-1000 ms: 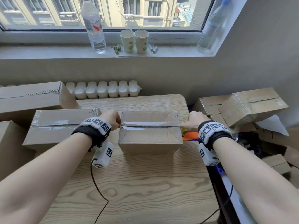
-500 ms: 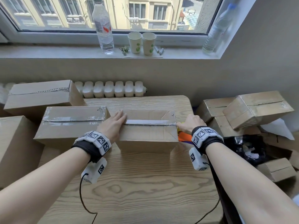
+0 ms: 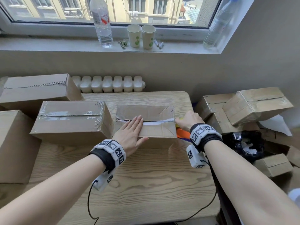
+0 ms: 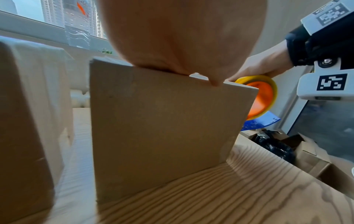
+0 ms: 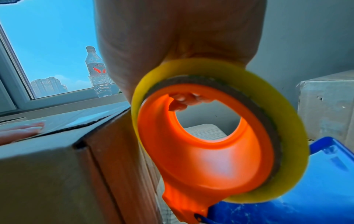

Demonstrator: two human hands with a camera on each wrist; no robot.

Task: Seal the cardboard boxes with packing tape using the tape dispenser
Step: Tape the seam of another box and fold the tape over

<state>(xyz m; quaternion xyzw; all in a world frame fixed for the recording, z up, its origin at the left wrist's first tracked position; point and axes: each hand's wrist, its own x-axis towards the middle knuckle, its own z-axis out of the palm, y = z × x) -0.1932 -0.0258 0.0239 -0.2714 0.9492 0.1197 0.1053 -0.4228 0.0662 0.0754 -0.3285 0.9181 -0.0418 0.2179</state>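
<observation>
Left hand (image 3: 129, 135) lies flat, fingers straight, on the box (image 3: 155, 127) – right hand (image 3: 188, 120) grips the tape dispenser (image 5: 210, 144), largely hidden behind the box's right end.

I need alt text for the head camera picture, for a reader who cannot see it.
A left hand presses flat on the taped seam of a cardboard box on a wooden table, while the right hand holds an orange tape dispenser at the box's right end. More boxes stand around.
</observation>
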